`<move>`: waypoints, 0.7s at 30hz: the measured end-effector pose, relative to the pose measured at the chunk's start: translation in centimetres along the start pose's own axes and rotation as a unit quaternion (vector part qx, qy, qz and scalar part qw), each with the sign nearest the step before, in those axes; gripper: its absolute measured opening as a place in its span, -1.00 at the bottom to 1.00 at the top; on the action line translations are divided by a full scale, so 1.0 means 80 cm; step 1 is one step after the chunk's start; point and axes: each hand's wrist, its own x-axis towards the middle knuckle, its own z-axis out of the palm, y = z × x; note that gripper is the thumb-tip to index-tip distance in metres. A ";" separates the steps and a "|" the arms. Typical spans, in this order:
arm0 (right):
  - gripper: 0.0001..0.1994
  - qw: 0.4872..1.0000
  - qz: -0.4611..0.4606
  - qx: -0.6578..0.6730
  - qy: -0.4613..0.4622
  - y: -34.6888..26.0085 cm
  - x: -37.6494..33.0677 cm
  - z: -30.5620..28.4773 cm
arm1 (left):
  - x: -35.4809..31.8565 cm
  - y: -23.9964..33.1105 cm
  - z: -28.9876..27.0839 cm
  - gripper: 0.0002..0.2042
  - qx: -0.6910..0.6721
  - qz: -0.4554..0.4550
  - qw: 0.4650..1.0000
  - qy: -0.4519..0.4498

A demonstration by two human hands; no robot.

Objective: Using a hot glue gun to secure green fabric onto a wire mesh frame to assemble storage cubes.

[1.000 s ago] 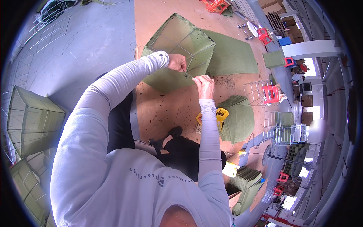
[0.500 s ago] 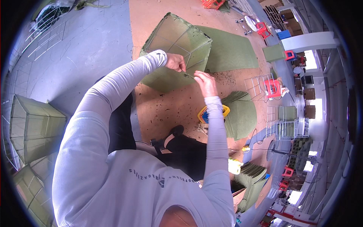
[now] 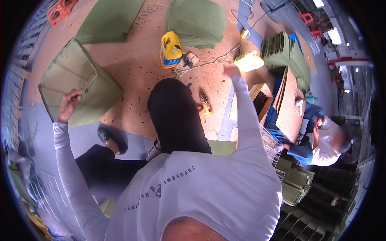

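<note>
Fingers of the left hand (image 3: 68, 105) were closed on the wire rim of a green cloth-covered frame box (image 3: 76, 88), which lay tilted on the brown floor (image 3: 136, 68) near its left edge. The right hand (image 3: 231, 71) was stretched toward a bright lamp (image 3: 249, 62); its grip was too blurred to tell. Judging by the flat green sheets (image 3: 197, 20) stacked at the far edge, covering work seemed unfinished, with this box only partly handled.

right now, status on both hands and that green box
Left hand gripping green box by its wire frame. Right hand free, beside the lamp. Nothing in the way.
</note>
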 end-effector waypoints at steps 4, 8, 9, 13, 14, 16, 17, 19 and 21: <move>-0.87 0.648 0.461 0.543 -0.270 0.003 -0.202 0.254 | 0.003 0.001 0.012 -0.82 0.033 -0.017 0.999 0.012; -0.62 0.671 0.395 0.511 -0.364 -0.174 -0.232 0.384 | -0.025 0.014 -0.013 -0.83 0.071 -0.040 0.996 0.036; -0.62 0.675 0.388 0.512 -0.362 -0.164 -0.224 0.416 | -0.022 0.018 -0.013 -0.83 0.091 -0.024 0.995 0.028; -0.64 0.429 0.356 0.803 -0.208 -0.057 -0.273 0.531 | 0.020 0.047 0.025 -0.84 0.139 -0.017 0.990 0.007; -0.64 0.369 0.348 0.845 -0.170 0.006 -0.321 0.533 | 0.033 0.007 0.040 -0.80 0.063 0.064 0.996 0.009; -0.71 0.225 0.314 0.898 -0.210 -0.001 -0.252 0.514 | 0.026 0.017 0.023 -0.80 0.046 0.016 0.999 0.004; -0.75 0.271 0.344 0.890 -0.124 0.007 -0.265 0.487 | 0.037 0.027 0.028 -0.81 0.041 0.007 0.999 -0.010; -0.79 0.172 0.212 0.938 -0.212 0.009 -0.254 0.402 | 0.031 0.043 0.027 -0.82 0.036 -0.025 0.999 0.021; -0.68 0.502 0.304 0.806 0.078 -0.047 -0.188 0.256 | 0.009 0.045 0.017 -0.83 0.057 -0.037 0.996 0.058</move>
